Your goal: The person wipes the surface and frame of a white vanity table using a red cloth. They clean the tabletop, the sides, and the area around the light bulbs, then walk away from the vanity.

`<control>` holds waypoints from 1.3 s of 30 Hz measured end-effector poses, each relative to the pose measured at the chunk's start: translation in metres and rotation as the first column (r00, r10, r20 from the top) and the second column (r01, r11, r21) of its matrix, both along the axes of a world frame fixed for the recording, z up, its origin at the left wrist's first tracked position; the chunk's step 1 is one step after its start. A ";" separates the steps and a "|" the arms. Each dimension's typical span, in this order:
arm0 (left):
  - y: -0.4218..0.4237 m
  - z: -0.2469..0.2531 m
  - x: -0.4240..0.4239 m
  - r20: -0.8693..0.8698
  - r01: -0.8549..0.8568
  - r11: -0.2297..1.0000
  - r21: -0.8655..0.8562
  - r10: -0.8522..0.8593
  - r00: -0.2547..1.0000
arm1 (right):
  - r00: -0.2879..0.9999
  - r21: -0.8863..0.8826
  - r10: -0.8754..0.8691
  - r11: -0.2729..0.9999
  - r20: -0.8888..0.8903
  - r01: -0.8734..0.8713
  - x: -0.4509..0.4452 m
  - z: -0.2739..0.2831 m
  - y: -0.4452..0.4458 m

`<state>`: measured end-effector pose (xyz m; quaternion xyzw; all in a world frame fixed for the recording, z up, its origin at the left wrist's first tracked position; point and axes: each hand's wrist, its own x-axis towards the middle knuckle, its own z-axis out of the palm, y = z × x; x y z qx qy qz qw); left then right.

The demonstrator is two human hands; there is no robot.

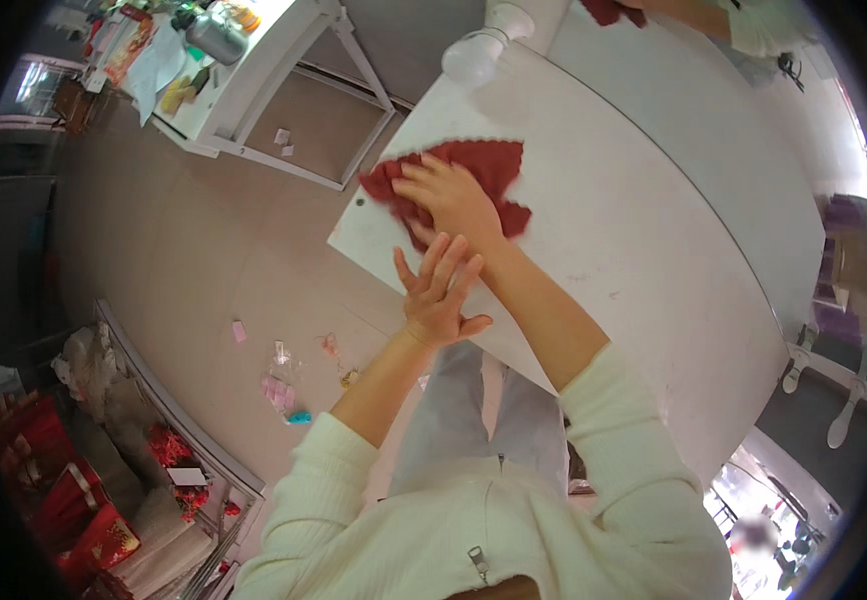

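Observation:
My right hand lies palm down on a crumpled dark red cloth with a wavy edge. Its fingers spread over the cloth, pressing it against the white tabletop near the table's left corner. Just below that wrist, my left hand is raised at the table's near edge with its fingers apart and nothing in it. Faint marks show on the tabletop to the right of my forearm.
A white rounded fixture stands at the table's far edge. Another person's arm reaches in at the top right beside a red cloth. A cluttered side table holds a grey bottle. Scraps litter the floor.

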<state>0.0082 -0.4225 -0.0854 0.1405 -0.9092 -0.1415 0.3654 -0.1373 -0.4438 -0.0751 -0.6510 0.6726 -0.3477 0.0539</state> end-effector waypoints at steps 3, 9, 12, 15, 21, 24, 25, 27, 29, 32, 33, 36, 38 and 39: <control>0.000 -0.006 0.008 -0.066 -0.022 1.000 0.005 0.022 0.998 | 0.991 0.028 0.129 0.991 0.026 -0.130 0.010 0.003 0.040; 0.026 -0.007 0.027 -0.180 -0.152 0.974 0.170 0.182 0.967 | 0.981 -0.011 -0.194 0.981 -0.031 0.193 -0.040 0.002 -0.013; 0.058 -0.019 0.053 -0.166 -0.234 0.917 0.323 0.298 0.940 | 0.976 -0.024 -0.210 0.978 -0.057 0.208 -0.007 0.009 -0.056; 0.086 -0.024 0.069 -0.102 -0.295 0.844 0.447 0.376 0.921 | 0.983 0.100 0.173 0.979 0.058 -0.178 0.061 0.016 -0.055; 0.099 -0.029 0.143 0.064 -0.393 0.774 0.496 0.418 0.906 | 0.869 0.215 0.485 0.842 0.096 -0.494 0.056 0.025 0.083; 0.100 -0.039 0.190 0.164 -0.520 0.663 0.539 0.523 0.837 | 0.863 0.314 0.503 0.812 0.050 -0.491 0.042 0.035 0.121; 0.100 -0.040 0.199 0.173 -0.543 0.643 0.540 0.546 0.819 | 0.862 0.345 0.506 0.806 0.020 -0.481 0.042 0.038 0.122; 0.099 -0.043 0.210 0.195 -0.590 0.600 0.541 0.593 0.781 | 0.865 0.383 0.498 0.811 -0.058 -0.441 0.045 0.036 0.098; 0.100 -0.044 0.208 0.179 -0.613 0.555 0.563 0.642 0.746 | 0.874 0.322 0.479 0.843 -0.084 -0.431 0.061 0.032 0.049; 0.105 -0.047 0.190 0.101 -0.580 0.505 0.640 0.693 0.714 | 0.873 0.216 0.451 0.886 -0.186 -0.411 0.083 0.012 -0.034; 0.106 -0.049 0.184 0.058 -0.563 0.507 0.652 0.707 0.704 | 0.874 0.177 0.431 0.900 -0.224 -0.398 0.095 0.011 -0.058; 0.121 -0.050 0.173 -0.001 -0.535 0.486 0.691 0.741 0.672 | 0.676 0.430 0.563 0.819 -0.476 -0.380 0.114 0.009 -0.104; 0.146 -0.051 0.175 -0.001 -0.550 0.465 0.694 0.764 0.645 | 0.444 0.698 0.724 0.667 -0.527 -0.261 0.139 0.022 -0.100; 0.158 -0.053 0.178 -0.004 -0.563 0.470 0.680 0.770 0.638 | 0.285 0.702 0.745 0.665 -0.603 -0.255 0.141 0.017 -0.084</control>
